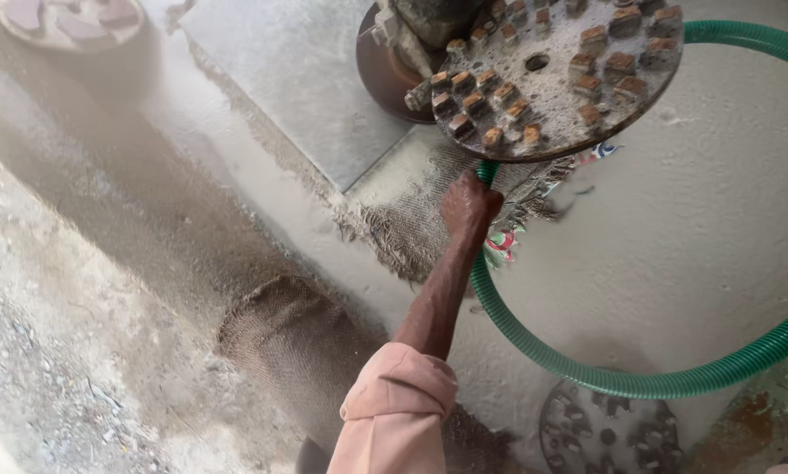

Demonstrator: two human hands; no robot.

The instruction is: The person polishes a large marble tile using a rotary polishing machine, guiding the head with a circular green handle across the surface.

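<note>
My left hand (468, 206) is shut on a green ribbed hose (640, 382), gripping its end just under the rim of a round grinding disc (552, 79). The disc is tilted up, and its underside shows several brown abrasive blocks coated in grey slurry. From my hand the hose loops down, round to the right and back along the top right edge. My forearm reaches up from a rolled pink sleeve (394, 412). My right hand is out of view; only a sliver of arm and sleeve shows at the bottom right corner.
A grey stone slab (297, 79) lies at the top centre. Wet burlap cloth (407, 224) lies beneath my hand, with more burlap (288, 338) nearer me. A second disc (604, 430) lies flat at the bottom, a third disc (69, 19) at top left. Gravel covers the left.
</note>
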